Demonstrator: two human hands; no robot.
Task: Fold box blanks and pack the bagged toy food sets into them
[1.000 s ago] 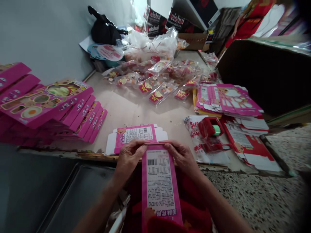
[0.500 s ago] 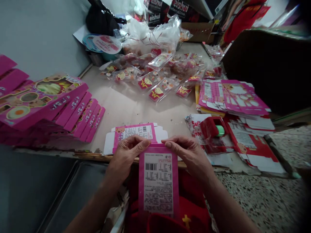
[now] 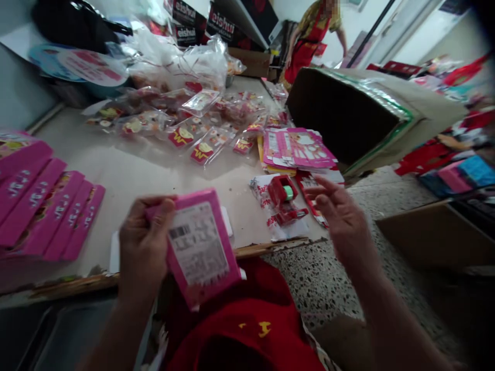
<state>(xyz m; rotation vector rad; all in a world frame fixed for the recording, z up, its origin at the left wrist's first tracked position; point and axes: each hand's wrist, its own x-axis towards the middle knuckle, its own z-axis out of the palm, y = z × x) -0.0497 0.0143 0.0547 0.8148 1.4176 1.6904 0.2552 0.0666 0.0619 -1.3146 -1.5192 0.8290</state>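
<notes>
My left hand (image 3: 143, 247) is closed around the upper left corner of a pink cardboard box (image 3: 201, 242), its printed label with a barcode facing me. The box tilts above the table's front edge and partly covers another white-and-pink carton (image 3: 114, 252) lying behind it. Off to the right, my right hand (image 3: 346, 221) is raised with its fingers apart and nothing visible in them. It is nearest to the red flat cartons (image 3: 305, 180), which it partly hides. Left of these, a red tape dispenser (image 3: 282, 193) with a green core rests on a plastic bag (image 3: 261, 201).
Finished-looking pink boxes (image 3: 46, 201) stand stacked at left. Clear packets of toys (image 3: 201, 134) lie across the back, and flat pink cartons (image 3: 297, 147) at right. A large open carton (image 3: 402, 121) stands beyond them. A person in a red apron (image 3: 315, 38) is in the background.
My right hand has let go of the pink box and moved right, toward the red cartons. The left hand keeps the box, now tilted and farther left. The view has turned right.
</notes>
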